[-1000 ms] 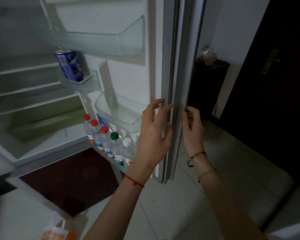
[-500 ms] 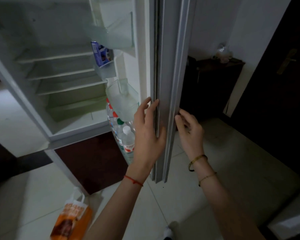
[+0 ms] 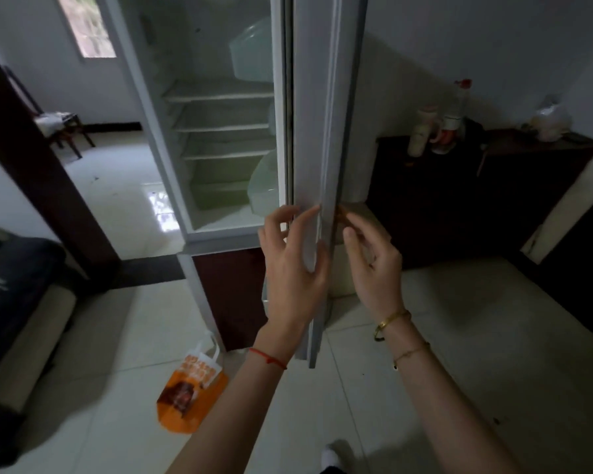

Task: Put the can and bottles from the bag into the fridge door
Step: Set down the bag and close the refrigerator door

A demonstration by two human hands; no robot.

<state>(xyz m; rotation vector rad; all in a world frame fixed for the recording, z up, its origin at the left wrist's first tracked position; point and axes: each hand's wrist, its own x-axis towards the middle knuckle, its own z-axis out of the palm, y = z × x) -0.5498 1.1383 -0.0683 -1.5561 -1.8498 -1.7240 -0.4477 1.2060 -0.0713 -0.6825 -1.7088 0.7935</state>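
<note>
The white fridge door [image 3: 317, 97] stands edge-on in the middle of the view, swung most of the way toward the fridge body [image 3: 220, 138]. My left hand [image 3: 293, 268] rests on the door's edge with fingers spread, on its inner side. My right hand [image 3: 374, 265] hovers by the outer side, fingers apart, holding nothing. The can and bottles in the door shelves are hidden behind the door edge. The orange bag [image 3: 189, 388] lies on the floor tiles below the fridge.
The fridge's shelves show through the narrowing gap. A dark cabinet [image 3: 459, 200] with bottles and a plastic bag on top stands to the right. A dark sofa [image 3: 11, 302] is at the left, and a chair [image 3: 62, 128] sits in the far room.
The door has swung toward the fridge body, from wide open to nearly edge-on. The can and bottles on its shelves have gone out of sight. Both hands stayed at its edge.
</note>
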